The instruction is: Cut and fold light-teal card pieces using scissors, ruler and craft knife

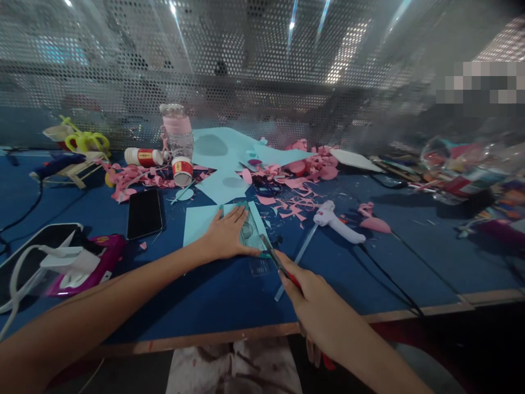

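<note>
My left hand (225, 232) lies flat with its fingers stretched out, pressing on a light blue paper sheet (194, 219). Under its fingers and thumb is a greyish template (256, 227) with curved shapes, partly covered by the hand. My right hand (311, 295) is closed round red-handled scissors (281, 262). Their dark, narrow blades point at the paper's right side, close to my left thumb. Most of the handle is hidden in the palm. Just right of the scissors lies a white glue gun (338, 224) with a long clear glue stick (301, 257).
Behind the paper are larger blue paper pieces (221, 183), pink scraps (295, 205), paper cups (143, 157) and a bottle (178, 131). A phone (145, 214), a purple case (109, 251) and a white charger (71, 260) lie left. Cables cross both sides; a perforated metal screen (246, 71) stands behind.
</note>
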The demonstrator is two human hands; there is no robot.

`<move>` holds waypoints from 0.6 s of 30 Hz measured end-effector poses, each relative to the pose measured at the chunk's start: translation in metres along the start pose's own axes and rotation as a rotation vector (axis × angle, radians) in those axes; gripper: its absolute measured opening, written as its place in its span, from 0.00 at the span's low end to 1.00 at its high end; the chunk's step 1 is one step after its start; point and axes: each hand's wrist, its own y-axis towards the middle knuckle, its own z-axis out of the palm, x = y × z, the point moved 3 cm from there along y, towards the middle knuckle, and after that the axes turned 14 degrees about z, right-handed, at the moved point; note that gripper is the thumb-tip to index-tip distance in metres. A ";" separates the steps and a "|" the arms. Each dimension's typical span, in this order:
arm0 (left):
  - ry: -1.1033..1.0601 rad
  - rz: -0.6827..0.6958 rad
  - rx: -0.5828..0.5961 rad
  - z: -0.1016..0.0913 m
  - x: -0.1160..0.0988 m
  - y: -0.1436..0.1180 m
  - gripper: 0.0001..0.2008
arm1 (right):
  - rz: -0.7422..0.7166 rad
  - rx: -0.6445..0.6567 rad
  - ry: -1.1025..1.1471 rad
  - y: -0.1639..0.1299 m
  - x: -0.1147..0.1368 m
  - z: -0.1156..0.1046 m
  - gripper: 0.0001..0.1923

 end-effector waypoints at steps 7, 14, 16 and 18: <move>0.015 0.008 -0.005 0.000 0.001 0.000 0.57 | 0.018 0.018 -0.075 -0.003 0.008 -0.008 0.25; 0.012 0.009 -0.011 0.000 0.001 0.000 0.57 | 0.038 0.049 -0.033 -0.010 0.000 -0.007 0.26; 0.006 0.004 -0.006 0.000 0.001 0.000 0.56 | 0.028 0.040 -0.023 -0.011 -0.002 -0.009 0.25; 0.003 0.001 -0.002 -0.001 0.000 0.000 0.56 | 0.030 0.048 -0.029 -0.013 -0.002 -0.011 0.25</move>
